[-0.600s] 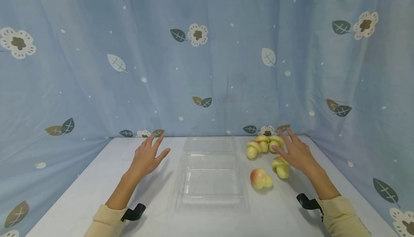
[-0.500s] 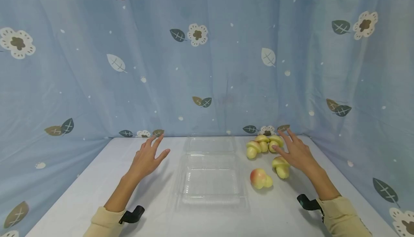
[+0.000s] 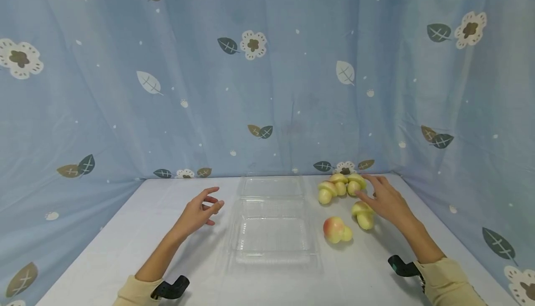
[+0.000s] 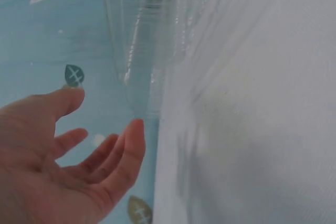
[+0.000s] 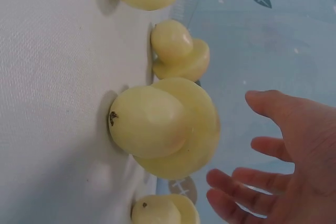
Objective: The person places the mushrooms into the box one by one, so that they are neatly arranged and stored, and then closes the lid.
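Observation:
My left hand (image 3: 195, 214) hovers over the table left of a clear plastic clamshell box (image 3: 273, 254), holding nothing. Its fingers are loosely bent, with the thumb apart from them in the left wrist view. The box lies with its lid (image 3: 273, 187) folded back toward the curtain. My right hand (image 3: 386, 201) is at the right, thumb and fingers apart and nothing between them. Nearest to it are a yellow-green mushroom-shaped fruit (image 3: 362, 215) and a back cluster of similar fruits (image 3: 327, 192). The right wrist view shows one such fruit (image 5: 152, 124) just beyond the fingertips.
A red-blushed mushroom-shaped fruit (image 3: 336, 230) lies beside the box's right side. All of this sits on a white table (image 3: 267, 289). A blue curtain (image 3: 200, 111) printed with leaves and flowers rises behind and along both sides.
My left hand has turned and lowered slightly, its spread fingers now bent. My right hand's fingers have dipped and curved a little toward the back fruits. The box and fruits stay put.

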Action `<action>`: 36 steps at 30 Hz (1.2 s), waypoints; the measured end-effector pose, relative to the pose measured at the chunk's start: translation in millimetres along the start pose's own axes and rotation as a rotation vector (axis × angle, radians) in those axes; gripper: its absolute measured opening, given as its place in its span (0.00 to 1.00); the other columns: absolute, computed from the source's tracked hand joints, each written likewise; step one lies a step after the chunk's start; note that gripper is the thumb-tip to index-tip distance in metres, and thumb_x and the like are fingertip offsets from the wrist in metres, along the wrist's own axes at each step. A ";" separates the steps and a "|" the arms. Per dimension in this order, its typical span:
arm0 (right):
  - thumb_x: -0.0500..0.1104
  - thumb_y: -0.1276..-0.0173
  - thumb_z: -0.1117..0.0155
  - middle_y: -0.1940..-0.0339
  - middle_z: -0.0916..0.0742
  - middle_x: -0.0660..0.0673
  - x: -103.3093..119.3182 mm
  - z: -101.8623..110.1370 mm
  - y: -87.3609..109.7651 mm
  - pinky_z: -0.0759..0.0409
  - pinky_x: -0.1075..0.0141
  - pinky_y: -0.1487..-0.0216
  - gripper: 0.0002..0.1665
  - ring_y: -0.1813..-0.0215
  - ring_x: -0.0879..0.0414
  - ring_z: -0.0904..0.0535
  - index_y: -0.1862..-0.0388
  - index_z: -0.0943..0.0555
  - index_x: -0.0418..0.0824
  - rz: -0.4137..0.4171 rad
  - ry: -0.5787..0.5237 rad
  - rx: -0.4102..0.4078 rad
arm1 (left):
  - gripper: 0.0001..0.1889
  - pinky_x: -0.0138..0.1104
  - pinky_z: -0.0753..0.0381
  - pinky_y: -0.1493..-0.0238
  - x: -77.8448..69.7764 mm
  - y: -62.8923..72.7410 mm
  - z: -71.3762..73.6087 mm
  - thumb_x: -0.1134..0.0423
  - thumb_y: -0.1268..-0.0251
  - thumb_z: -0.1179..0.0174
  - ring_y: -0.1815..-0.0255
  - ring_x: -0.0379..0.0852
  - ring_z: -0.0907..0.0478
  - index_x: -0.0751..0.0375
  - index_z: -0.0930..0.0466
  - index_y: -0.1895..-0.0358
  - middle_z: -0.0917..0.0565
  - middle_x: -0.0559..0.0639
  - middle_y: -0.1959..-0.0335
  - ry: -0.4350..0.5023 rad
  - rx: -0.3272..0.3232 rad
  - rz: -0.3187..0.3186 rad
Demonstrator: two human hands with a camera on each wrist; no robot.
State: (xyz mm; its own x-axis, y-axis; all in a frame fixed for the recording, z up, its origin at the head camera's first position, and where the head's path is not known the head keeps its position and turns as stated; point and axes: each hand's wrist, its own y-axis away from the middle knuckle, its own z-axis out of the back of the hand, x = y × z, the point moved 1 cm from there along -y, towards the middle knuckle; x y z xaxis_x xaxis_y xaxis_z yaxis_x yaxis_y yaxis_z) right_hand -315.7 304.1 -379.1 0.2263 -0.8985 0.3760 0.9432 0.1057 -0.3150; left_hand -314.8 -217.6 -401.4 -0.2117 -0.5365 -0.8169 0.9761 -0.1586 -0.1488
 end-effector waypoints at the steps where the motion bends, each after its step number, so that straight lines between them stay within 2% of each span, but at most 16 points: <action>1: 0.65 0.29 0.45 0.35 0.30 0.26 0.0 -0.3 0.2 0.22 0.46 0.65 0.43 0.55 0.40 0.20 0.26 0.37 0.40 -0.005 0.001 0.003 | 0.33 0.36 0.12 0.68 1.4 -0.4 -1.0 0.48 0.32 0.40 0.52 0.58 0.17 0.50 0.38 0.27 0.23 0.63 0.44 0.044 0.021 0.015; 4: 0.64 0.29 0.43 0.36 0.28 0.24 -0.7 -2.1 -1.0 0.24 0.39 0.62 0.42 0.54 0.36 0.20 0.28 0.35 0.39 -0.011 0.017 0.005 | 0.33 0.40 0.11 0.64 3.3 -1.1 -3.5 0.49 0.32 0.39 0.51 0.60 0.18 0.51 0.38 0.27 0.24 0.64 0.44 0.149 0.077 0.038; 6: 0.63 0.30 0.42 0.37 0.27 0.24 -0.9 -3.4 -1.6 0.26 0.34 0.57 0.41 0.50 0.32 0.21 0.29 0.33 0.38 -0.012 0.034 0.008 | 0.33 0.42 0.11 0.62 3.5 -1.3 -4.8 0.50 0.32 0.39 0.50 0.60 0.18 0.51 0.38 0.27 0.24 0.65 0.44 0.197 0.112 0.046; 9: 0.63 0.31 0.40 0.39 0.24 0.24 -1.1 -3.8 -2.1 0.26 0.33 0.55 0.41 0.46 0.30 0.24 0.31 0.31 0.36 -0.019 0.051 0.020 | 0.32 0.44 0.11 0.61 2.8 -1.3 -6.8 0.51 0.33 0.38 0.49 0.61 0.18 0.51 0.37 0.28 0.24 0.65 0.44 0.240 0.136 0.052; 14: 0.66 0.32 0.41 0.44 0.21 0.27 -2.5 -2.5 -0.8 0.26 0.34 0.55 0.44 0.47 0.32 0.23 0.32 0.30 0.34 -0.032 0.062 0.068 | 0.33 0.44 0.12 0.60 3.0 -1.0 -11.5 0.53 0.33 0.36 0.50 0.61 0.18 0.55 0.36 0.28 0.24 0.64 0.45 0.292 0.163 0.073; 18: 0.64 0.33 0.39 0.47 0.19 0.28 -3.1 -0.1 1.1 0.25 0.38 0.59 0.43 0.48 0.33 0.23 0.32 0.30 0.33 -0.030 0.046 0.111 | 0.34 0.44 0.12 0.60 6.2 -1.0 -14.9 0.54 0.34 0.36 0.53 0.60 0.18 0.59 0.38 0.28 0.24 0.63 0.46 0.319 0.182 0.095; 25: 0.64 0.35 0.36 0.48 0.18 0.31 -3.9 3.9 4.0 0.22 0.54 0.64 0.43 0.50 0.39 0.22 0.34 0.29 0.34 -0.034 -0.022 0.205 | 0.34 0.39 0.13 0.62 10.8 -2.2 -21.3 0.55 0.33 0.37 0.57 0.54 0.18 0.61 0.38 0.28 0.24 0.58 0.51 0.369 0.202 0.128; 29: 0.61 0.36 0.34 0.46 0.20 0.27 -6.1 3.5 3.9 0.22 0.59 0.71 0.46 0.62 0.45 0.17 0.30 0.34 0.34 -0.085 -0.152 0.326 | 0.33 0.36 0.14 0.64 12.0 -2.6 -23.8 0.57 0.32 0.37 0.58 0.51 0.19 0.59 0.37 0.28 0.25 0.56 0.50 0.411 0.203 0.164; 32: 0.57 0.36 0.31 0.44 0.21 0.25 -8.0 1.1 3.1 0.22 0.60 0.75 0.47 0.71 0.50 0.17 0.27 0.38 0.33 -0.115 -0.249 0.398 | 0.32 0.34 0.15 0.66 12.7 -3.1 -25.3 0.58 0.33 0.36 0.60 0.49 0.20 0.59 0.36 0.29 0.24 0.55 0.50 0.451 0.194 0.189; 36: 0.53 0.36 0.30 0.42 0.22 0.23 -10.3 -1.4 3.3 0.20 0.59 0.74 0.45 0.71 0.51 0.17 0.28 0.37 0.33 -0.103 -0.273 0.400 | 0.32 0.34 0.16 0.66 12.3 -4.7 -28.0 0.58 0.33 0.36 0.61 0.47 0.21 0.60 0.36 0.28 0.24 0.53 0.51 0.481 0.216 0.188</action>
State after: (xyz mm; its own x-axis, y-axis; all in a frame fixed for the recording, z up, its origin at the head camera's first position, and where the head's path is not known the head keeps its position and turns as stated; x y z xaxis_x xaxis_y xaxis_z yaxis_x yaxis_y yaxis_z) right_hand -315.2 313.2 -385.3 0.1318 -0.7741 0.6191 0.9713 0.2255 0.0752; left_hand -320.5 -200.2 -426.3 0.0613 -0.1413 -0.9881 0.9518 -0.2898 0.1005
